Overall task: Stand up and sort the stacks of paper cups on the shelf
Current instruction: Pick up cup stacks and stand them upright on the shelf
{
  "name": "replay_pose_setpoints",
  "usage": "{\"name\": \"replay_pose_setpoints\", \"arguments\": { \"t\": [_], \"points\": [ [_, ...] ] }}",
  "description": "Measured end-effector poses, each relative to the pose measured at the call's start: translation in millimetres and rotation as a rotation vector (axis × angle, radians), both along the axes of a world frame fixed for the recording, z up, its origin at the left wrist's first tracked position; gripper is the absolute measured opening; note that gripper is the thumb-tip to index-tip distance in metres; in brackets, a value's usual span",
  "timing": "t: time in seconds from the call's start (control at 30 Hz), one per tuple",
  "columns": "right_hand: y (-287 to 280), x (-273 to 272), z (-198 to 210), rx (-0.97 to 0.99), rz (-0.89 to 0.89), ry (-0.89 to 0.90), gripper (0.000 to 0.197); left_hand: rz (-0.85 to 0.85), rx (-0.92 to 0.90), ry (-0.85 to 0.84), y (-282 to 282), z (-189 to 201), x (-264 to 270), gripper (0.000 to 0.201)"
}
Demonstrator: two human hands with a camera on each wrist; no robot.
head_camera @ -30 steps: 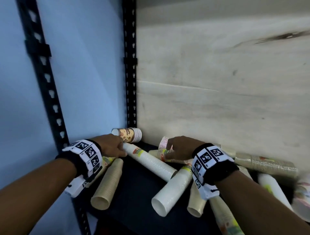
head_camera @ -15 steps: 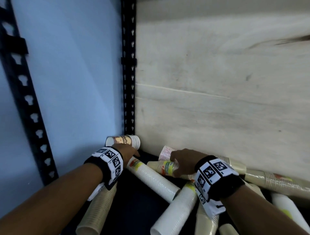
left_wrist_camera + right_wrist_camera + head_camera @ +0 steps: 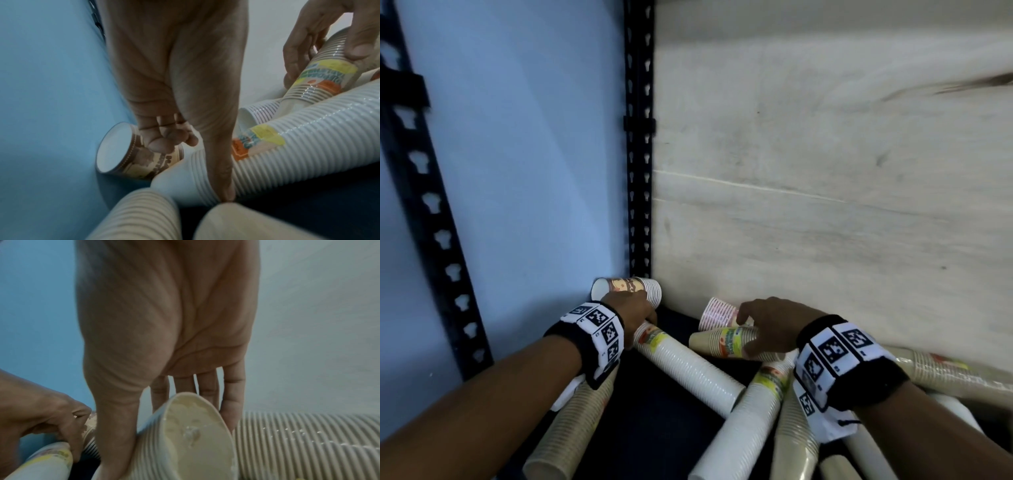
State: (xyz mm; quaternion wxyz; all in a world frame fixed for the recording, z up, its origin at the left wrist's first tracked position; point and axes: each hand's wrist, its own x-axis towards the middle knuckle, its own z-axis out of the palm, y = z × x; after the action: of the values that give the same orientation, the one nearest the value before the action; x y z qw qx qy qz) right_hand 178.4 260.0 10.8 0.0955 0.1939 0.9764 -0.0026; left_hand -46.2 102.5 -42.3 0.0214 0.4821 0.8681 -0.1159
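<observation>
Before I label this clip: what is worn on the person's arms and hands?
Both forearms are bare, with no sleeves or gloves. Each wrist carries a black band faced with white panels printed with black square code markers. A white camera block hangs under each band.

I see a pale blue wall (image 3: 517, 154) on the left, plain and smooth. Back of the unit is a whitish panel (image 3: 825, 188) with grey wood-grain streaks, a thin horizontal seam across it and a dark smudge at upper right. Two black slotted metal uprights: one (image 3: 638, 144) in the corner where blue meets panel, one (image 3: 424, 192) nearer me at the left edge. Shelf surface (image 3: 654, 421) is dark, almost black. Light is dim and cool.
</observation>
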Motion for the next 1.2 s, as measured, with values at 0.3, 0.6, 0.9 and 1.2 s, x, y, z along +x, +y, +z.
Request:
{"name": "replay_pose_setpoints", "arguments": {
  "t": [0.3,0.6,0.9,1.2],
  "points": [
    [4.3,27.8,15.3,-0.031,-0.022,0.032,0.056,-0.092,-0.05,0.063,-24.3,32.1,13.5,0.067],
    [4.4,36.9,20.0,-0.064,-0.067,0.079,0.062,-0.083,-0.018,0.082,-46.0,66.6,18.9,0.069],
    [-0.1,27.4,23.5,-0.155,-0.064,0.197,0.053,-0.166,0.186,-0.038,-55.9,114.8,13.6,0.06],
    [-5.1,1.7,4.2,-0.287,-0.084,0.263,0.053,-0.277,0.341,0.17,-65.5,143.8,18.3,0.059]
  ]
}}
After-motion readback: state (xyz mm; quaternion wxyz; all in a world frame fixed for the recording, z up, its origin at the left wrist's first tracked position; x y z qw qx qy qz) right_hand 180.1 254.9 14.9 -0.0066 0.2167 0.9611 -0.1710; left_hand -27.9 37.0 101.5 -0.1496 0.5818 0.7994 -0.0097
